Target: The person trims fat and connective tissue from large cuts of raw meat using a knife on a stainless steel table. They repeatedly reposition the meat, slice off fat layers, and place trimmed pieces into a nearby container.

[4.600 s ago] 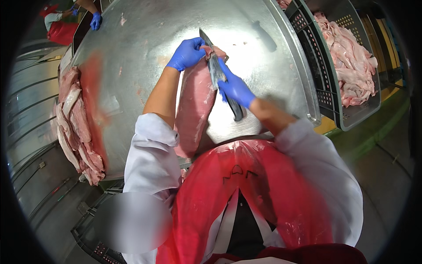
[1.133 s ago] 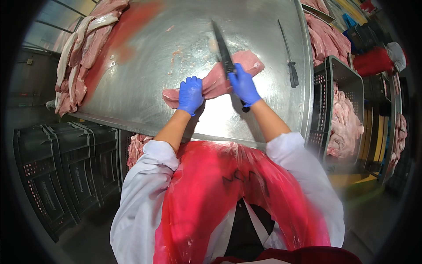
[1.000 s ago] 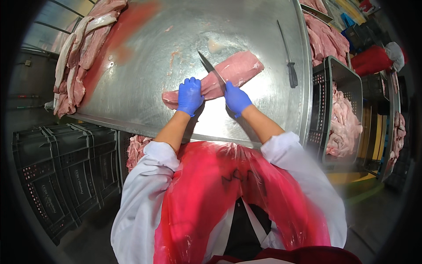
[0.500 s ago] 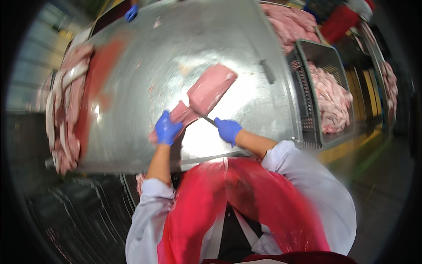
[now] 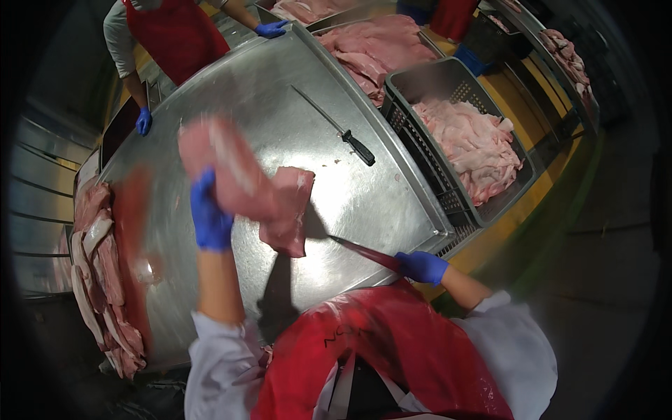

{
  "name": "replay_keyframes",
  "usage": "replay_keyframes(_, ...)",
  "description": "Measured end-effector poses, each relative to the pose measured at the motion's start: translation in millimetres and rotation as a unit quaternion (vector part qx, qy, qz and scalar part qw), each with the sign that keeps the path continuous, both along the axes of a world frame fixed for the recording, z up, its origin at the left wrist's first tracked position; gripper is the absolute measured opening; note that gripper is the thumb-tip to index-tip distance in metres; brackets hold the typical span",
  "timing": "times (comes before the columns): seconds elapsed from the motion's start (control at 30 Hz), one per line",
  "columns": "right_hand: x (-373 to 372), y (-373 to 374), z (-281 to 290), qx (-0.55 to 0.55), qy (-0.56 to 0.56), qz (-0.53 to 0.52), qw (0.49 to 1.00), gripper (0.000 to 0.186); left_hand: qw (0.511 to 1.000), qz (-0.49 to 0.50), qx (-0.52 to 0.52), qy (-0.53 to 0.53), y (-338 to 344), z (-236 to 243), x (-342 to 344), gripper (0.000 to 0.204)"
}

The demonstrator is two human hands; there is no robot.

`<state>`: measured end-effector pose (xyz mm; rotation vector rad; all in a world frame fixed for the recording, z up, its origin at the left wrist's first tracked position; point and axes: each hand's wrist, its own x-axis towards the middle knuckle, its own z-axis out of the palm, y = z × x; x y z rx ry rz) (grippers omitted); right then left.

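My left hand point(image 5: 212, 213), in a blue glove, is closed on a piece of pink meat point(image 5: 227, 164), smeared by motion and held above the metal table point(image 5: 364, 224). A second slab of meat point(image 5: 288, 213) shows beside it, its near part overlapped by the first; whether the two are joined I cannot tell. To the right, near the table's front edge, my right hand point(image 5: 422, 267) grips a knife point(image 5: 364, 253). Its blade points left toward the slab without touching it. A sharpening steel with a black handle point(image 5: 359, 148) lies farther back on the table.
Long strips of meat point(image 5: 98, 273) line the table's left edge. A grey crate point(image 5: 483, 217) of pale trimmings stands off the right edge, with a heap of meat point(image 5: 381, 52) behind it. Across the table a person in a red apron point(image 5: 175, 38) rests gloved hands near the edge.
My left hand has lifted the meat and moved left. My right hand, with the knife, has drawn back to the right, away from the meat. The view has shifted, showing more of the far side.
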<state>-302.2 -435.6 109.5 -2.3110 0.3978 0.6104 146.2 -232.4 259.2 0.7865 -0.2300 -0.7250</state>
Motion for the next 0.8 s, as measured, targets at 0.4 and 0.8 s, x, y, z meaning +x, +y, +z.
replay_keyframes(0.4, -62.5, -9.8, -17.2, 0.027, 0.016, -0.189, 0.981, 0.04, 0.594, 0.055, 0.613, -0.518, -192.6, -100.7, -1.4, 0.093)
replay_keyframes(0.8, 50.6, -33.7, -29.5, 0.173, -0.1, -0.283, 0.938, 0.031, 0.575, -0.076, 0.369, -0.726, 54.1, -188.2, -84.7, 0.047)
